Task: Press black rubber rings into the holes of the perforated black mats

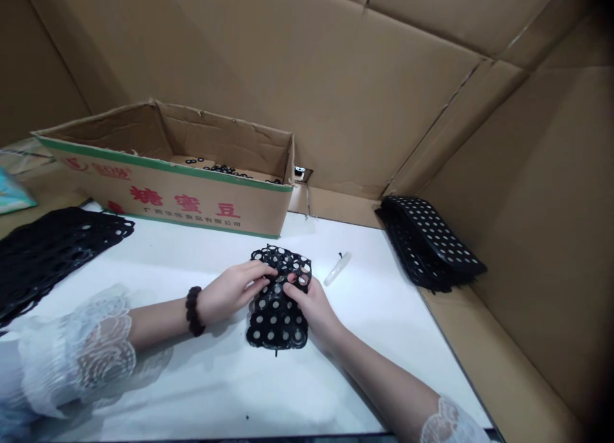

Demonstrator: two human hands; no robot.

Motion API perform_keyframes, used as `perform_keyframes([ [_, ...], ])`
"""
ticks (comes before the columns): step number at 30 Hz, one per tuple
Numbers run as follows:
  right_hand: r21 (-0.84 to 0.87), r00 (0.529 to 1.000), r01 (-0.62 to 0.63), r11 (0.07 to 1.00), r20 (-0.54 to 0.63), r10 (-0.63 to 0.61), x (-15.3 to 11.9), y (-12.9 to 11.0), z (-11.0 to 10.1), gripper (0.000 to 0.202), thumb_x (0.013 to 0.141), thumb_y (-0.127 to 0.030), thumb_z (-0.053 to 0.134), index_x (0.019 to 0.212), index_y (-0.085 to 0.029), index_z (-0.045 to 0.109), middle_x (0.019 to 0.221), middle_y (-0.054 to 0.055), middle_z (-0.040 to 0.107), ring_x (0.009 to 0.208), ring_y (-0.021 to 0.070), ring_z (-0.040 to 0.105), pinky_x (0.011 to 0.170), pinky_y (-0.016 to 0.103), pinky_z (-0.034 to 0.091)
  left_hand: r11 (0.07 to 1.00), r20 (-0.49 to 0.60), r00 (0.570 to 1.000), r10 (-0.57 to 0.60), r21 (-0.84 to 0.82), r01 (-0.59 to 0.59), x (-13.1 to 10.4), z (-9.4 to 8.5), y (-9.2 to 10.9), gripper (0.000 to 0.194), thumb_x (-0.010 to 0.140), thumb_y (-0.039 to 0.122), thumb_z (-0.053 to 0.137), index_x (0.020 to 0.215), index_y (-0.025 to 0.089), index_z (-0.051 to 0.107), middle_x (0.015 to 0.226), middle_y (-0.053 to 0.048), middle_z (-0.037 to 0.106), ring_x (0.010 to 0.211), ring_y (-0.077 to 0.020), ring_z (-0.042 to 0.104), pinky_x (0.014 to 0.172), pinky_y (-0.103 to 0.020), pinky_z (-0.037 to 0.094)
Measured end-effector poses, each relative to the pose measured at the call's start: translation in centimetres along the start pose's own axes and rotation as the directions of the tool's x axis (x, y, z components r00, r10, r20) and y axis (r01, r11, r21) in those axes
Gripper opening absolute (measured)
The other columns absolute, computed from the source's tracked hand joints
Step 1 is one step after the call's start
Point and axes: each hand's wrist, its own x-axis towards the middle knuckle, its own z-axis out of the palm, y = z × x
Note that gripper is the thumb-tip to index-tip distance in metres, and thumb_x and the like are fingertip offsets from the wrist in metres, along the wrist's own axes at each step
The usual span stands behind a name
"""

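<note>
Hole-dotted black sheet (278,328), white tabletop (201,392), brown green-edged box (261,206), red lettering (187,203)

A white tabletop (206,385) bears a carton (201,203), black sheets (52,254) and a stick (338,270).

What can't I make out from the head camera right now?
All in the head view:
- Right hand: most of its fingers are hidden behind the black perforated piece.
- Cardboard box: its front wall hides the near part of the floor inside.
- Black sheets on the left: cut off by the picture's left edge.
- Blue-green packet: also cut off by the left edge.
- Dark speck: too small to identify.
</note>
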Motion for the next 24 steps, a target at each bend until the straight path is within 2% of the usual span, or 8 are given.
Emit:
perform_keyframes([
  [5, -0.026, 0.999, 0.036, 0.999, 0.007, -0.036, 0.0, 0.3, 0.1, 0.018, 0.072, -0.028, 0.056, 0.086, -0.019, 0.050, 0.088, 0.002, 0.056, 0.086, 0.0165, 0.051, 0.080, 0.030, 0.038, 0.973, 0.099, 0.978, -0.185, -0.124, 0.197, -0.1, 0.8, 0.2, 0.030, 0.086, 0.033, 0.035, 0.103, 0.020, 0.057, 0.096, -0.004, 0.063, 0.091, -0.0181, 0.056, 0.079, -0.029, 0.044],
  [12, -0.035, 0.993, 0.096, 0.995, 0.079, -0.093, -0.2, 0.0, 0.0, 0.018, 0.075, -0.026, 0.053, 0.091, -0.018, 0.051, 0.091, 0.003, 0.058, 0.088, 0.0178, 0.052, 0.084, 0.033, 0.038, 0.856, 0.317, 0.933, -0.171, -0.420, 0.300, 0.0, 0.5, -0.1, 0.030, 0.085, 0.038, 0.038, 0.090, 0.014, 0.054, 0.071, -0.002, 0.058, 0.061, -0.0126, 0.056, 0.059, -0.025, 0.045],
  [15, 0.021, 0.995, 0.075, 0.997, 0.058, -0.076, -0.3, -0.2, 0.1, 0.017, 0.073, -0.025, 0.054, 0.089, -0.017, 0.051, 0.088, 0.003, 0.057, 0.085, 0.0176, 0.052, 0.081, 0.032, 0.039, 0.806, 0.289, 0.936, -0.201, -0.494, 0.325, 0.6, -0.2, -0.2, 0.030, 0.085, 0.040, 0.036, 0.084, 0.014, 0.051, 0.061, 0.001, 0.054, 0.054, -0.0105, 0.052, 0.053, -0.023, 0.043],
  [17, 0.053, 0.999, 0.038, 0.998, 0.017, -0.039, -0.4, 0.0, 0.2, 0.018, 0.072, -0.027, 0.056, 0.086, -0.018, 0.050, 0.084, 0.002, 0.057, 0.080, 0.0166, 0.052, 0.077, 0.030, 0.040, 0.857, 0.108, 0.964, -0.241, -0.444, 0.264, 1.3, -1.7, 0.1, 0.029, 0.086, 0.039, 0.037, 0.086, 0.014, 0.052, 0.062, 0.002, 0.053, 0.054, -0.0092, 0.050, 0.052, -0.023, 0.041],
  [19, 0.070, 1.000, 0.008, 0.998, -0.020, -0.006, -0.4, 0.3, 0.2, 0.017, 0.071, -0.029, 0.057, 0.084, -0.019, 0.050, 0.081, 0.001, 0.056, 0.077, 0.0154, 0.051, 0.074, 0.029, 0.040, 0.944, -0.257, 0.933, -0.252, -0.275, 0.179, 2.2, -4.3, 0.3, 0.029, 0.087, 0.038, 0.036, 0.091, 0.014, 0.053, 0.068, 0.001, 0.054, 0.059, -0.0084, 0.049, 0.054, -0.023, 0.040],
  [20, 0.067, 0.999, -0.002, 0.998, -0.033, 0.005, -0.4, 0.4, 0.3, 0.017, 0.071, -0.029, 0.057, 0.083, -0.019, 0.050, 0.081, 0.001, 0.056, 0.077, 0.0152, 0.051, 0.074, 0.029, 0.040, 0.972, -0.476, 0.851, -0.224, -0.175, 0.158, 2.7, -5.9, 0.3, 0.031, 0.088, 0.037, 0.035, 0.094, 0.013, 0.052, 0.074, 0.001, 0.055, 0.062, -0.0078, 0.050, 0.055, -0.023, 0.040],
  [22, 0.054, 0.999, -0.028, 0.998, -0.028, 0.029, -0.3, 0.4, 0.4, 0.019, 0.071, -0.030, 0.058, 0.085, -0.019, 0.051, 0.086, 0.002, 0.057, 0.081, 0.0163, 0.052, 0.078, 0.030, 0.039, 0.975, -0.784, 0.620, -0.033, 0.110, 0.191, 3.6, -9.3, 0.1, 0.035, 0.092, 0.033, 0.028, 0.106, 0.007, 0.047, 0.093, -0.001, 0.055, 0.076, -0.0072, 0.053, 0.066, -0.026, 0.039],
  [24, 0.072, 0.997, -0.067, 0.995, 0.044, 0.064, -0.2, 0.2, 0.4, 0.026, 0.068, -0.029, 0.061, 0.090, -0.019, 0.052, 0.092, 0.004, 0.057, 0.088, 0.0179, 0.052, 0.082, 0.032, 0.039, 0.875, -0.811, 0.562, 0.161, 0.381, 0.299, 4.5, -12.2, -0.7, 0.040, 0.093, 0.034, 0.026, 0.112, 0.006, 0.046, 0.109, -0.003, 0.051, 0.098, -0.0137, 0.049, 0.084, -0.034, 0.034],
])
